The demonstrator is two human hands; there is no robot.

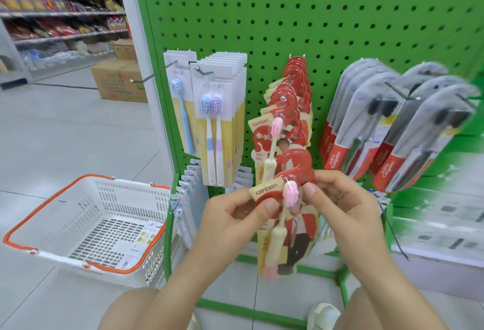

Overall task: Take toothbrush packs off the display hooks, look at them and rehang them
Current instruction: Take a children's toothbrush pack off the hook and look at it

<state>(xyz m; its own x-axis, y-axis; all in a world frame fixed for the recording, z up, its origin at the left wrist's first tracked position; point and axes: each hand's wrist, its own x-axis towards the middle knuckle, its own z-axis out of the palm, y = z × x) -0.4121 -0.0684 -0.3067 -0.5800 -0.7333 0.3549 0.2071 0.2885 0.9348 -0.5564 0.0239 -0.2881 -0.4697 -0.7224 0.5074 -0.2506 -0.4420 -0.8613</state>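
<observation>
I hold a red and cream toothbrush pack [290, 227] with a pink-headed brush upright in front of the green pegboard [288, 15]. My left hand [235, 214] pinches its upper left edge by the brand label. My right hand [337, 198] pinches its upper right edge. Behind it a row of the same red packs [290, 109] hangs on a hook. White and yellow packs [220, 120] hang on hooks to the left, grey and red packs [392, 125] to the right.
A white shopping basket with orange handles [86, 225] sits on the tiled floor at the left, papers in its bottom. More packs hang low on the board [188, 198]. Cardboard boxes [117, 80] and stocked shelves [60, 2] stand at the back left.
</observation>
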